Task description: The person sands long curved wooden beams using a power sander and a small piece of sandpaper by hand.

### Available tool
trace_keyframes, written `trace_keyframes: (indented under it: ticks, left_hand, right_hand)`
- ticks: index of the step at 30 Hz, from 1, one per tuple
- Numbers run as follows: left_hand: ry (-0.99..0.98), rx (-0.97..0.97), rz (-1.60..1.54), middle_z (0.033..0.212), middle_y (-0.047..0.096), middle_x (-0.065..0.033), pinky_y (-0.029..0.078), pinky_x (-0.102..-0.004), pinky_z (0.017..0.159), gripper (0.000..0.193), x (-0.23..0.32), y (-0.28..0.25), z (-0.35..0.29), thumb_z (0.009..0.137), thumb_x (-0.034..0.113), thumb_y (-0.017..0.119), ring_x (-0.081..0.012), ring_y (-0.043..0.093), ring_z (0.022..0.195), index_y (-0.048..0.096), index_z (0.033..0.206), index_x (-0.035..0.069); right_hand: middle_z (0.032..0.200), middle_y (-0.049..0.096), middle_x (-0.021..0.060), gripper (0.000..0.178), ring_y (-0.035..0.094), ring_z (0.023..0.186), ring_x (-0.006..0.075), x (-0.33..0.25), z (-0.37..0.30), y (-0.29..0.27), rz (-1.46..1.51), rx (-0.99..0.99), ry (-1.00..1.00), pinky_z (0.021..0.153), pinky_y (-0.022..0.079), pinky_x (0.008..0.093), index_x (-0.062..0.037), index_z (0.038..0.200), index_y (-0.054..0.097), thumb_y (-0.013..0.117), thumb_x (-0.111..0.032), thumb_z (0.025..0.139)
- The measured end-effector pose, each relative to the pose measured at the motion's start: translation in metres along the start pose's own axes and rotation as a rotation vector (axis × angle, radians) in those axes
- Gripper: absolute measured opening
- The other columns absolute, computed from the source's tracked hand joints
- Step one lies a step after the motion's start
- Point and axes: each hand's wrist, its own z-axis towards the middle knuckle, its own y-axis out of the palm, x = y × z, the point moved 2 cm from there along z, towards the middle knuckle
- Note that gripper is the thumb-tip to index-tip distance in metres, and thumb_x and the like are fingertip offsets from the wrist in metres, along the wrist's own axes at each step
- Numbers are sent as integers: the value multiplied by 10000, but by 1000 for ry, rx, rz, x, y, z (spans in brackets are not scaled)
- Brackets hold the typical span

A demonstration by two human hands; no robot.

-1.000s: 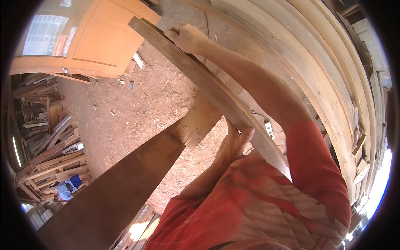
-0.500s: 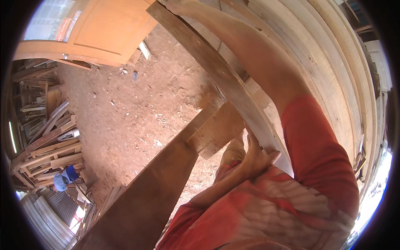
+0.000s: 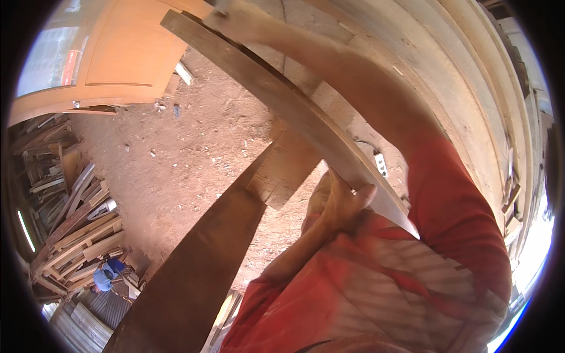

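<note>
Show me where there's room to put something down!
Biggest: reddish floor between the panelled door, scrap-wood pile and wide brown board, dotted with bits. A narrower strip lies between that board and the left forearm. Crowded: the pile and the stacked planks, right.

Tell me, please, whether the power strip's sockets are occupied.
Apparently empty: the white power strip shows dark socket openings, with no plug visible.

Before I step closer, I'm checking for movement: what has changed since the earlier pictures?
Since the previous picture, the far end of the plank swung left, uncovering the power strip. The right hand, blurred, went left too. The left hand stays toward the plank's near end.
</note>
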Motion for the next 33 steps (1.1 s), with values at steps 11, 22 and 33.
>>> trace_keyframes:
  ticks: [11,22,33]
  left_hand:
    - [185,-164,178,1577,271,-283,306,-507,1215,1069,-45,1,8,934,483,705,-394,346,1451,88,1628,-47]
    - [500,127,-88,1265,588,-124,448,-392,1044,562,-50,4,21,1104,415,462,-229,553,1156,506,1425,-44]
    - [310,109,-359,1595,468,-125,361,-444,1220,824,-27,13,23,1067,616,526,-255,464,1459,325,1630,48]
  right_hand:
    - [816,703,266,518,707,764,416,-9,-125,-48,-93,-129,173,748,562,499,19,997,748,598,-474,1046]
    - [1125,753,141,387,724,1026,355,17,-397,-129,50,-85,253,966,573,434,-153,1325,726,694,-323,978]
    - [1015,747,288,669,743,990,416,25,-291,-95,-26,29,253,887,567,502,57,1111,728,627,-594,999]
